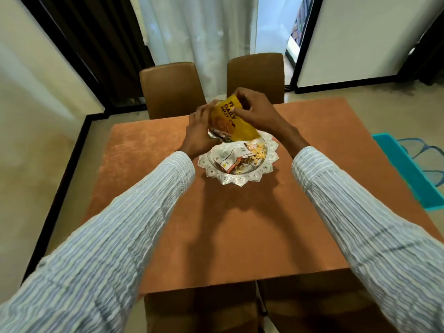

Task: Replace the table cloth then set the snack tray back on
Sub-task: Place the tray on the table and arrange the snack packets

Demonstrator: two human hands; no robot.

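Note:
An orange-brown table cloth (240, 224) covers the square table. On its far half sits a scalloped glass snack tray (240, 180) holding a white snack packet (230, 156) and loose snacks. Above the tray's far edge both hands hold a yellow snack pouch (234, 124), tilted. My left hand (200, 131) grips its left side. My right hand (258, 109) pinches its top right edge. The tray's far rim is hidden behind the pouch and hands.
Two brown chairs (171, 88) (255, 75) stand at the table's far side, two more at the near side (199, 308). White curtains hang behind. A teal-edged rug (408, 169) lies on the floor to the right.

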